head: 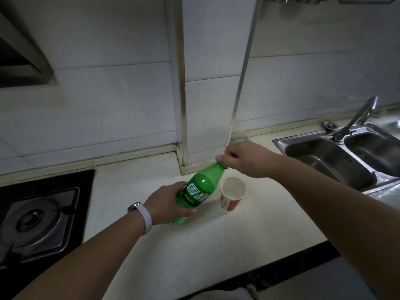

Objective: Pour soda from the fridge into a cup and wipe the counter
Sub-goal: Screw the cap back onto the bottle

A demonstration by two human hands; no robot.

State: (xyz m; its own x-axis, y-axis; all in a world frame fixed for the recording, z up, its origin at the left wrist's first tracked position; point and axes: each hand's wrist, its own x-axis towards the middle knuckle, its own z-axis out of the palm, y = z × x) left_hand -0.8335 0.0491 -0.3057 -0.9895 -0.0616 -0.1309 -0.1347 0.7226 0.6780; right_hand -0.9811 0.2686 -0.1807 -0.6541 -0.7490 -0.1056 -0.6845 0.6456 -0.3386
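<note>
1. My left hand [166, 202] grasps the lower body of the green soda bottle [200, 192], which tilts with its neck toward the wall.
2. My right hand [242, 158] is curled over the bottle's cap, fingers gripping it.
3. I see the paper cup [232, 193] upright on the white counter [194, 245], just right of the bottle.
4. Gas stove [39, 219] lies left, steel sink [337, 161] right.
</note>
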